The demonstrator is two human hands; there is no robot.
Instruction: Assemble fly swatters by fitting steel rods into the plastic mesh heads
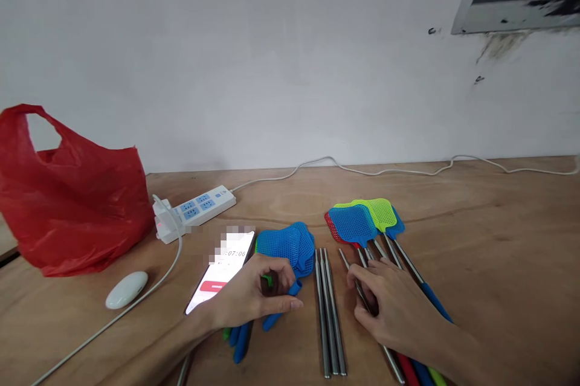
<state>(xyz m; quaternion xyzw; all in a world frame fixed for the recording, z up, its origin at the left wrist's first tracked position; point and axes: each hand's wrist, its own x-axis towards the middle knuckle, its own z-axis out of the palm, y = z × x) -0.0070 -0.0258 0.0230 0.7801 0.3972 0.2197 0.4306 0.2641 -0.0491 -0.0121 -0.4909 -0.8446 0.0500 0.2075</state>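
Observation:
My left hand [254, 295] is closed, with thumb and fingers around a blue handle sleeve [270, 321]. Beneath and behind it lie blue mesh fly swatter heads [287, 244], and more blue handles [241, 344] stick out below the wrist. A bare metal rod [393, 365] slants under my right hand [394, 301], whose thumb and fingers grip it. Between both hands, three metal rods [329, 319] rest side by side on the table. Past the right hand are several fly swatters with rods attached, with blue, red and yellow-green heads [356, 223]; their handles are partly hidden by my arm.
A lit phone [226, 268] lies left of my left hand. Farther left are a white power strip [208, 208] with a cable, a white rounded device [127, 289] and a red plastic bag [77, 193]. A pale wall [290, 72] borders the wooden table [498, 253].

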